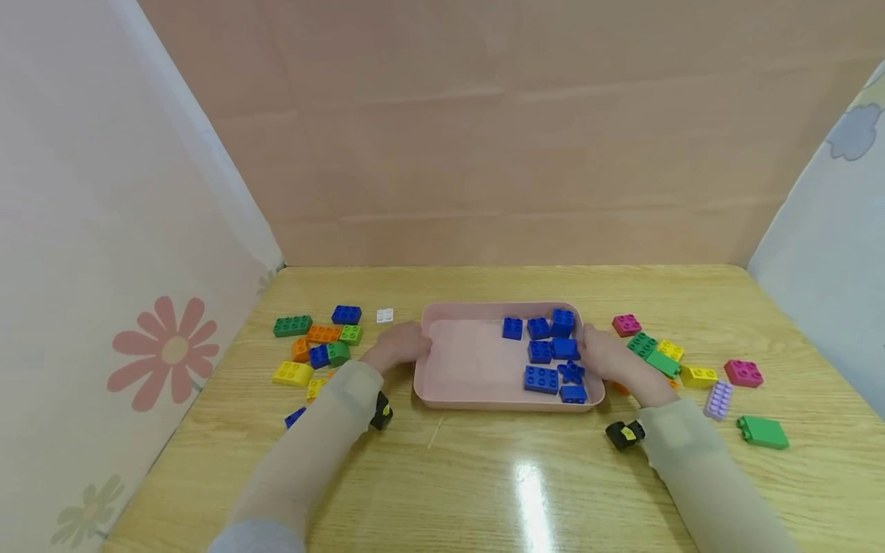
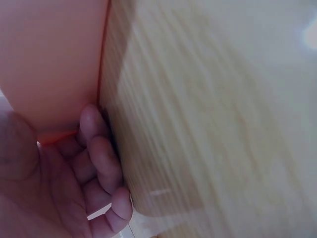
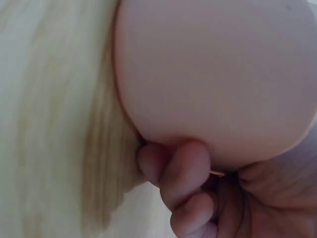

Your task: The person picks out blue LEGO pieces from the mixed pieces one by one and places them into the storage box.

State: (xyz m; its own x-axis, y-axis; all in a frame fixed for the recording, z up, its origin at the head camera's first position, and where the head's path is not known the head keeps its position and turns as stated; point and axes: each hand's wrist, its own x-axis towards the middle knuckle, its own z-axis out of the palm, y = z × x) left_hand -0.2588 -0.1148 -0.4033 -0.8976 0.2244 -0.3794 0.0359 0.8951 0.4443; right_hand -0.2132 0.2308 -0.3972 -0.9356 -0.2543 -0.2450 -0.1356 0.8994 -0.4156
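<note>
A shallow pink tray [image 1: 459, 365] sits in the middle of the wooden table. Several blue building bricks [image 1: 541, 379] and a blue flower-shaped piece [image 1: 571, 372] lie in its right half. My left hand [image 1: 396, 346] grips the tray's left end; in the left wrist view its curled fingers [image 2: 105, 161] tuck in at the bottom edge of the tray wall [image 2: 54, 59]. At the opposite end my right hand [image 1: 615, 359] grips the tray too, fingers [image 3: 185, 171] bent against the base of its wall [image 3: 213, 74]. Both thumbs are largely hidden.
Left of the tray lie loose bricks in several colours, including a green brick [image 1: 293, 326], a yellow brick [image 1: 293, 374] and a white piece [image 1: 384, 316]. More are on the right, among them a purple brick [image 1: 719, 400] and a green brick [image 1: 763, 432]. A papered wall [image 1: 512, 153] stands behind.
</note>
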